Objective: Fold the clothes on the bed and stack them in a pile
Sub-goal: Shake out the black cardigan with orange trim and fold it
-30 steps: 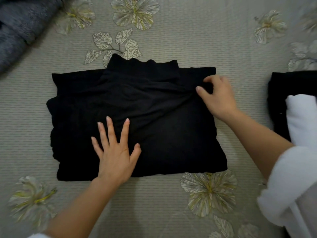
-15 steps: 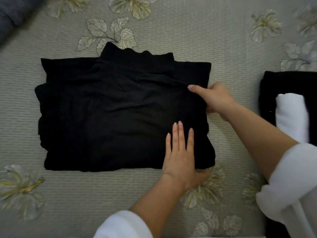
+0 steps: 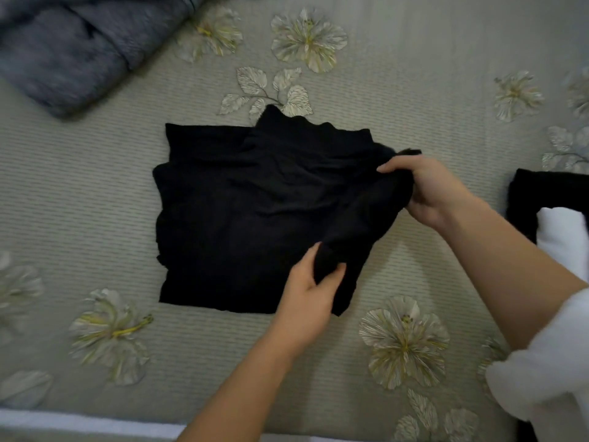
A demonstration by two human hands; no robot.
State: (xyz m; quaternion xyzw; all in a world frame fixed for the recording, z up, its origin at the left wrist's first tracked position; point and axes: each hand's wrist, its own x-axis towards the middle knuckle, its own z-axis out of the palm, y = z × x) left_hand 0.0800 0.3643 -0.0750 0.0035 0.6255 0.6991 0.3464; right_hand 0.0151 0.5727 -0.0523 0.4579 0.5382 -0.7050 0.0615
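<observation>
Head view: left hand point(image 3: 306, 291) and right hand point(image 3: 430, 189) clutch black top point(image 3: 242, 202), widest sideways, collar pointing away.

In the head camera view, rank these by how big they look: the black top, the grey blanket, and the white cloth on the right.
1. The black top.
2. The grey blanket, though the frame edge cuts it off.
3. The white cloth, also cut off at the edge.

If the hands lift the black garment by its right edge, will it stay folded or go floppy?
Probably floppy: the black garment bunches and creases where the left hand and right hand grip it. Likely light too: pinched fingers raise its edge. Folds may slip apart.
</observation>
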